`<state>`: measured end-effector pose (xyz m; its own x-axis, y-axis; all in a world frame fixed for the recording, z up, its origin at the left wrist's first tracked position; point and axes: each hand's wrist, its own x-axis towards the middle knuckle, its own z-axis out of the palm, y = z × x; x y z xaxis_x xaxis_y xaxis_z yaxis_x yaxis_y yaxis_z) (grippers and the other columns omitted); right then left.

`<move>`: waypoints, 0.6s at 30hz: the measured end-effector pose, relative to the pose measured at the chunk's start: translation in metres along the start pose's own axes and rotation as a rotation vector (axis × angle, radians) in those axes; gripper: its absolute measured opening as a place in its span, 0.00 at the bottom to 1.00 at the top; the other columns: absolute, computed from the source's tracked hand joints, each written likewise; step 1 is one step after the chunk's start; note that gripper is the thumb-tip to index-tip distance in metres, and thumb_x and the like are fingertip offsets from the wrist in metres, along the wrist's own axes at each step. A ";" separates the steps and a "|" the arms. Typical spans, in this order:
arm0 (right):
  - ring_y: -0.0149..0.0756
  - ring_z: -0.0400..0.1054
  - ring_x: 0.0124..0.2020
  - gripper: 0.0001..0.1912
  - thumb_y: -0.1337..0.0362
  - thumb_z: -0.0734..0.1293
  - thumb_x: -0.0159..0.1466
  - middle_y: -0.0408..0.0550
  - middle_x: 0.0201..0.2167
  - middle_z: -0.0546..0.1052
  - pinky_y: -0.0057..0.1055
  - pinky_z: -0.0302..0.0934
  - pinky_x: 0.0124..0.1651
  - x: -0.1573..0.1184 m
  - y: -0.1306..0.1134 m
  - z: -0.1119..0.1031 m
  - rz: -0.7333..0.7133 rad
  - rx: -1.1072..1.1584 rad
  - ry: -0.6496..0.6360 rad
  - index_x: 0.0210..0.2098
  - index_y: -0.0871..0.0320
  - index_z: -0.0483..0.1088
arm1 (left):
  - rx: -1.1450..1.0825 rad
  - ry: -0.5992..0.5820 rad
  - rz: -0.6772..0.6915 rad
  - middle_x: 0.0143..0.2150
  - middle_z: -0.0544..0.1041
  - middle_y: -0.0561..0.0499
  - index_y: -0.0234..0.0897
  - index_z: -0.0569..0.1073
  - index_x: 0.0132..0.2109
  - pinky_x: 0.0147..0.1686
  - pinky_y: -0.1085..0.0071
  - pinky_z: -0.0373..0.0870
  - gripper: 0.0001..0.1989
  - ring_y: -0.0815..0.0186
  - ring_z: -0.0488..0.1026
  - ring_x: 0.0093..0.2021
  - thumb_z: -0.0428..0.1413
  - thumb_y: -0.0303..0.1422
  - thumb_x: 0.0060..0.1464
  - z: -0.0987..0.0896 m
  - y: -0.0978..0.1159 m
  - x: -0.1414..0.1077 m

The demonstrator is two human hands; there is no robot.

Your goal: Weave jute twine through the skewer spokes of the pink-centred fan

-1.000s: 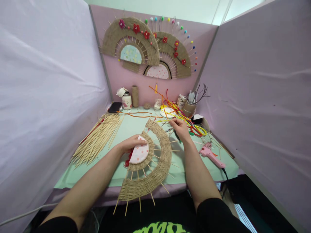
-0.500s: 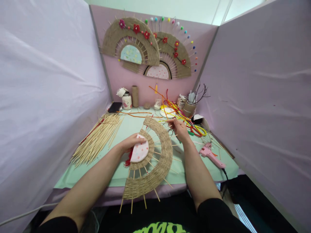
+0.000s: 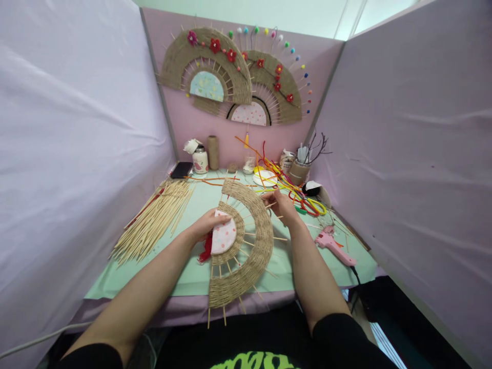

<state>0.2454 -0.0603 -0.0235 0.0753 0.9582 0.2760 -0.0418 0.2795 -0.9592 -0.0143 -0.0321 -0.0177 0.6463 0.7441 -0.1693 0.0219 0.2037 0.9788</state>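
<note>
A half-round woven fan [image 3: 262, 238] of twine on thin wooden sticks is held tilted above the table, its curved side to the right. My left hand [image 3: 207, 224] grips its straight side, thumb lying on the white half-circle with pink dots [image 3: 223, 237]. A bundle of red thread [image 3: 206, 250] hangs below that hand. At the fan's upper right edge, my right hand [image 3: 283, 207] has its fingers bent around a stick end that pokes out past the weave. Its fingertips are partly hidden, so the exact grip is hard to see.
Loose sticks [image 3: 156, 223] lie in a heap at left. A pink glue gun [image 3: 333, 247] rests at right, its cord over the edge. Coloured pipe cleaners [image 3: 286, 179], a jar [image 3: 200, 160] and a pot with twigs [image 3: 300, 171] stand behind. Finished fans [image 3: 207, 43] hang on the back panel.
The fan has turned counterclockwise: its lower end has swung right and up, its top slightly left. My right hand stays at the outer edge, fingers shifted a little.
</note>
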 end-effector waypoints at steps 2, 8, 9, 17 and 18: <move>0.29 0.60 0.23 0.29 0.39 0.58 0.57 0.44 0.20 0.66 0.29 0.56 0.29 -0.001 -0.001 0.000 -0.019 0.015 -0.008 0.29 0.58 0.75 | -0.001 0.026 0.022 0.21 0.74 0.51 0.32 0.71 0.32 0.23 0.75 0.64 0.14 0.69 0.70 0.20 0.64 0.36 0.38 -0.001 0.000 0.000; 0.28 0.58 0.22 0.27 0.42 0.59 0.58 0.43 0.20 0.64 0.28 0.55 0.27 0.000 0.001 -0.002 -0.057 -0.017 0.014 0.32 0.59 0.75 | 0.028 0.047 0.045 0.21 0.74 0.52 0.32 0.71 0.31 0.22 0.75 0.64 0.14 0.68 0.70 0.20 0.63 0.36 0.38 -0.002 -0.001 0.001; 0.28 0.58 0.22 0.27 0.42 0.59 0.59 0.43 0.20 0.64 0.28 0.54 0.27 0.000 0.001 -0.002 -0.065 -0.028 0.020 0.32 0.59 0.75 | 0.029 0.052 0.049 0.21 0.74 0.52 0.32 0.71 0.32 0.23 0.75 0.64 0.14 0.68 0.70 0.21 0.63 0.36 0.38 -0.002 -0.001 0.001; 0.32 0.63 0.28 0.20 0.49 0.61 0.59 0.44 0.24 0.69 0.29 0.56 0.32 -0.002 -0.005 -0.002 -0.279 -0.414 0.209 0.33 0.59 0.75 | 0.012 0.063 0.062 0.22 0.75 0.51 0.33 0.71 0.30 0.21 0.76 0.63 0.12 0.69 0.70 0.20 0.63 0.36 0.40 -0.002 -0.003 0.003; 0.33 0.63 0.29 0.19 0.50 0.62 0.60 0.44 0.26 0.70 0.29 0.56 0.33 -0.003 -0.007 -0.001 -0.314 -0.457 0.237 0.33 0.59 0.75 | 0.007 0.067 0.066 0.22 0.75 0.51 0.33 0.71 0.30 0.21 0.76 0.63 0.12 0.69 0.70 0.20 0.63 0.36 0.40 -0.002 -0.002 0.003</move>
<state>0.2465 -0.0652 -0.0176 0.2365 0.7801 0.5792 0.4471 0.4418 -0.7777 -0.0137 -0.0288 -0.0207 0.5939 0.7967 -0.1118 -0.0137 0.1490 0.9887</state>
